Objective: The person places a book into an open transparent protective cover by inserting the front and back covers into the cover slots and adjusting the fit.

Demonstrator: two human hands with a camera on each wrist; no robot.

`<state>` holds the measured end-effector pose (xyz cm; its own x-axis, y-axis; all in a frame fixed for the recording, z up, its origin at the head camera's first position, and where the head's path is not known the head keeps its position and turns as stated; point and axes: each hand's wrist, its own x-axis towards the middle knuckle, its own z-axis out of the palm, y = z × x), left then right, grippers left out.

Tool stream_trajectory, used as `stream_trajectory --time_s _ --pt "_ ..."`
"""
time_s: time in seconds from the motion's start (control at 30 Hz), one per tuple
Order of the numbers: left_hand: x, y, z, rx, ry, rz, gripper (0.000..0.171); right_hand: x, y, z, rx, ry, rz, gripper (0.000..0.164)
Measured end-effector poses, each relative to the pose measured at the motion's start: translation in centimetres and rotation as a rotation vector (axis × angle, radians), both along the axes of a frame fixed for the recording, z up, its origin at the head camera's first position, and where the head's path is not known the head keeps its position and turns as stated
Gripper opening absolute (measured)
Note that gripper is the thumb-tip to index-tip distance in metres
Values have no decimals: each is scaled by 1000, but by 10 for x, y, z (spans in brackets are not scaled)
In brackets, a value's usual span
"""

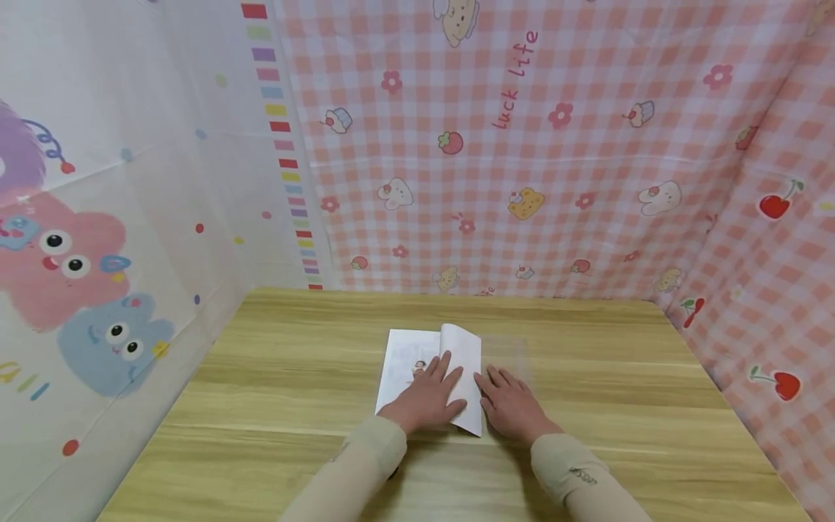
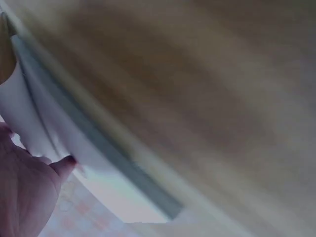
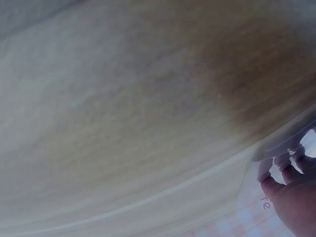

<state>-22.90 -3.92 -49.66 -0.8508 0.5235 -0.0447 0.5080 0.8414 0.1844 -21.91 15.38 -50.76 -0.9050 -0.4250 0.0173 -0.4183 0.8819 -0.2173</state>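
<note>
A thin white booklet lies on the table with a small printed figure on its left page. Its right-hand page or cover is folded over and bulges up along the fold. My left hand rests across the fold, fingers spread and pressing on the paper. In the left wrist view the left hand touches the curved white page. Beside the booklet's right edge, my right hand lies with extended fingers on a clear plastic sheet. The right wrist view shows the right hand with fingertips on this shiny sheet.
The wood-grain table extends around the booklet. A pink checked cloth hangs behind it, and a white cartoon-printed cloth hangs at the left. A small dark object shows beside the left sleeve.
</note>
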Motion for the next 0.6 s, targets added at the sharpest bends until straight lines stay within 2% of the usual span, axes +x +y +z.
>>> stream_trajectory --time_s 0.2,0.3,0.47,0.6 --pt "3 -4 -11 -17 36 -12 62 -1 0 -2 -1 2 4 47" --pt "5 -2 -10 -3 39 7 61 0 0 -2 -13 -9 0 47" --pt "5 4 -9 -32 22 49 61 -1 -1 0 -54 -30 -13 47" --pt "7 6 -5 -54 15 68 60 -3 -1 -3 -30 -20 -5 47"
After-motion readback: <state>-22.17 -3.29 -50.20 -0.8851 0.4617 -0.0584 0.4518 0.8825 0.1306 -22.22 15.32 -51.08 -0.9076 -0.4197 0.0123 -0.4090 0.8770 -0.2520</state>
